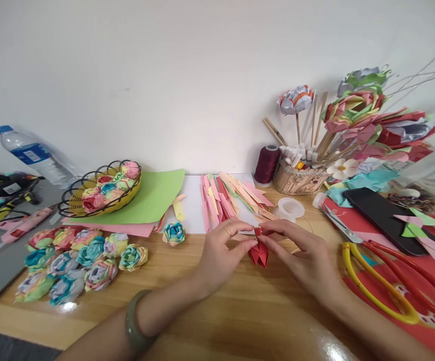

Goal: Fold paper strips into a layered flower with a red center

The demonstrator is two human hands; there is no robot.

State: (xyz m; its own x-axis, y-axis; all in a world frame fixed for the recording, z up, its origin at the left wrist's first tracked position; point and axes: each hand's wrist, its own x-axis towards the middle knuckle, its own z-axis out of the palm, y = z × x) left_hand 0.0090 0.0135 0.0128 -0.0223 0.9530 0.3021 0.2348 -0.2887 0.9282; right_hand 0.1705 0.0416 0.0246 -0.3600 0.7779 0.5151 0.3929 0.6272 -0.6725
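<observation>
Between my two hands hangs a small folded red paper piece (259, 253), its pointed petals facing down. My left hand (223, 253) pinches its upper end between thumb and fingers, and a ring shows on one finger. From the other side my right hand (303, 253) pinches the same top part with thumb and forefinger. Just behind the hands lies a pile of cut paper strips (221, 198) in pink, red, peach and green. A single blue and yellow paper flower (174, 233) rests on the table left of my left hand.
Several paper flowers (89, 250) and a yellow basket (70, 203) stand left, by green paper (160, 195) and a bottle (32, 153). Rightward are a thread spool (267, 164), tape roll (289, 209), flower-filled wooden basket (300, 180), phone (383, 215) and yellow-red scissors (379, 291).
</observation>
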